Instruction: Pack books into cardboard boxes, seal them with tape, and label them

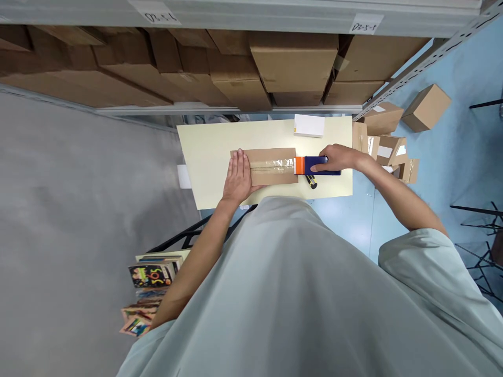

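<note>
My left hand (238, 177) lies flat with straight fingers on the left end of a brown cardboard box (271, 178). Shiny clear tape runs lengthwise along the middle of this box. In my right hand (334, 157) is a slim navy-and-orange box (316, 171), gripped near its right part. Its orange end, with a white edge, meets the cardboard box's right end; whether it sits inside or overlaps I cannot tell. A yellow-and-black utility knife (312, 181) rests just below the slim box, partly hidden. A white box (309, 125) stands near the table's far edge.
The pale yellow table (208, 173) stands below a metal shelf (255, 15) packed with cardboard boxes (294, 63). More cardboard boxes (387, 146) lie on the blue floor to the right. Books (153, 275) are stacked at lower left, beside a grey wall (78, 209).
</note>
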A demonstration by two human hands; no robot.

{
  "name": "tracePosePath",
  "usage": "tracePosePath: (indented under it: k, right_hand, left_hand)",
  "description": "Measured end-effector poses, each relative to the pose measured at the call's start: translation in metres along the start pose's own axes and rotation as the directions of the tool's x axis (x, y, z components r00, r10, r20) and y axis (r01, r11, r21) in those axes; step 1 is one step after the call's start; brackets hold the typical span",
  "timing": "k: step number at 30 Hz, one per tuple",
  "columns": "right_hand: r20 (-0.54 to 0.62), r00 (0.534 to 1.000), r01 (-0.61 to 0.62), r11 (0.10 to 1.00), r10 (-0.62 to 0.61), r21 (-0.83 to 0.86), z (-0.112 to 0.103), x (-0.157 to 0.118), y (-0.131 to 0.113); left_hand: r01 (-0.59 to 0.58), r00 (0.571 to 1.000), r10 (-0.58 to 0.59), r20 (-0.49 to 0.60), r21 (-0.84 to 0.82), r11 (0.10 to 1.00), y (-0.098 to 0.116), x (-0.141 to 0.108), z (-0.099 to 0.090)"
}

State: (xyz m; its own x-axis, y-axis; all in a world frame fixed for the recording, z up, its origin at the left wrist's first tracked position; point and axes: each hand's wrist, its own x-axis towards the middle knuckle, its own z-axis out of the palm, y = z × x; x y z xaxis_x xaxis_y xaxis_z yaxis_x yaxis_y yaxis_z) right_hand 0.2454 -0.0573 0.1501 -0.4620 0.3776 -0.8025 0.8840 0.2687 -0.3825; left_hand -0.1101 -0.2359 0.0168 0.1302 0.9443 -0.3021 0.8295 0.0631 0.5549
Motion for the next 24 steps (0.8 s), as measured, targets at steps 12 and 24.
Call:
tracePosePath:
  k: [12,24]
  right_hand:
    - [0.019,1.0,-0.002,0.999,0.001,0.039,-0.004,-0.005,0.02]
    - [0.023,0.986,-0.162,0.985,0.164,-0.058,0.004,-0.002,0.044]
  left_hand:
    - [-0.041,0.999,0.039,0.027,0.066,0.997,-0.001,0.007,0.01]
    - [-0.006,1.0,0.006,0.021,-0.003,1.0,0.009,0.007,0.004]
